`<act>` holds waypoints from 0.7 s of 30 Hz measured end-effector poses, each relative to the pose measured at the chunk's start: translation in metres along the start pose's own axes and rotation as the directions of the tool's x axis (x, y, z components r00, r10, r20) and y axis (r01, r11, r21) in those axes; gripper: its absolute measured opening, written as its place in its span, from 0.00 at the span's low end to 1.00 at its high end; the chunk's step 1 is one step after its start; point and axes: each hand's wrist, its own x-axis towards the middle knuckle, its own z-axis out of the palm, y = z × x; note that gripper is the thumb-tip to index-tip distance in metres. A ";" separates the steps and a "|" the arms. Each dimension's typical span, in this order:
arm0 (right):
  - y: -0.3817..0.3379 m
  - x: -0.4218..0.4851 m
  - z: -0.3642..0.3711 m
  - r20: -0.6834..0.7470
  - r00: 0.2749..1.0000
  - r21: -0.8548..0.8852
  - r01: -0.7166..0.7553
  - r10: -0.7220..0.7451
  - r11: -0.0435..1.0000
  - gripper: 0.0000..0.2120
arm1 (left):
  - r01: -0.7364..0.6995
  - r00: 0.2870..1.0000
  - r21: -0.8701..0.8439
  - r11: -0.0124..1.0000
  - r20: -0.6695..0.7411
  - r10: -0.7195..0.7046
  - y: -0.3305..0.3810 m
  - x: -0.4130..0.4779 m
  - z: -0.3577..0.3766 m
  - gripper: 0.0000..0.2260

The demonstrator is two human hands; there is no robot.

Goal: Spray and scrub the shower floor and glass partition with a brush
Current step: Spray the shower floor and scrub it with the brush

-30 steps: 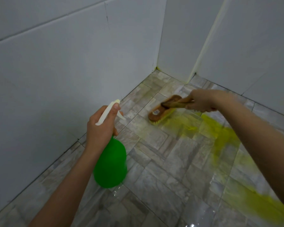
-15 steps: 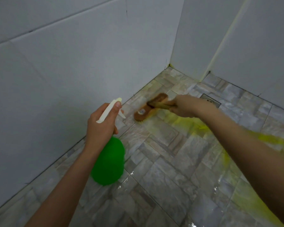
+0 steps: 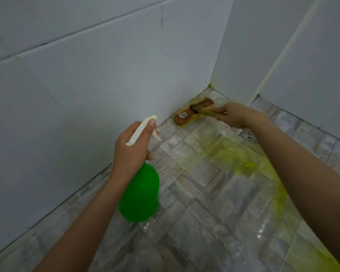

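My left hand [image 3: 130, 152] grips the neck of a green spray bottle [image 3: 139, 195] with a cream trigger head, held above the floor by the left wall. My right hand [image 3: 233, 114] holds the handle of a brown wooden scrub brush [image 3: 190, 113] with yellow bristles. The brush lies on the grey tiled shower floor [image 3: 194, 203], pressed against the foot of the left wall, close to the far corner. Yellow-green cleaner [image 3: 241, 160] is smeared across the floor beneath my right forearm.
White tiled walls [image 3: 86, 85] close in on the left and at the back. A white wall [image 3: 312, 65] stands at the right behind a pale vertical strip. A floor drain [image 3: 250, 133] peeks out beside my right wrist. Wet tiles shine at the lower right.
My right hand has pushed the brush leftward and farther away, from the open floor up to the foot of the left wall. My left hand has kept the bottle about where it was.
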 end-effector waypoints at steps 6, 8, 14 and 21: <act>0.004 0.015 -0.009 -0.014 0.999 0.000 -0.040 0.040 0.999 0.18 | 0.008 1.000 -0.011 1.000 0.003 -0.008 0.002 0.010 0.003 0.13; 0.007 0.031 -0.005 -0.088 0.996 -0.009 -0.021 0.020 1.000 0.18 | 0.007 1.000 -0.017 1.000 0.009 -0.006 0.000 0.011 0.008 0.13; 0.033 0.002 -0.040 0.050 0.976 0.016 -0.212 0.211 0.977 0.17 | 0.015 1.000 -0.033 0.999 0.019 -0.014 -0.005 0.011 0.009 0.16; 0.025 0.026 -0.024 -0.048 0.992 -0.016 -0.119 0.118 0.993 0.19 | -0.005 0.998 -0.014 1.000 0.055 0.005 -0.006 0.012 0.015 0.13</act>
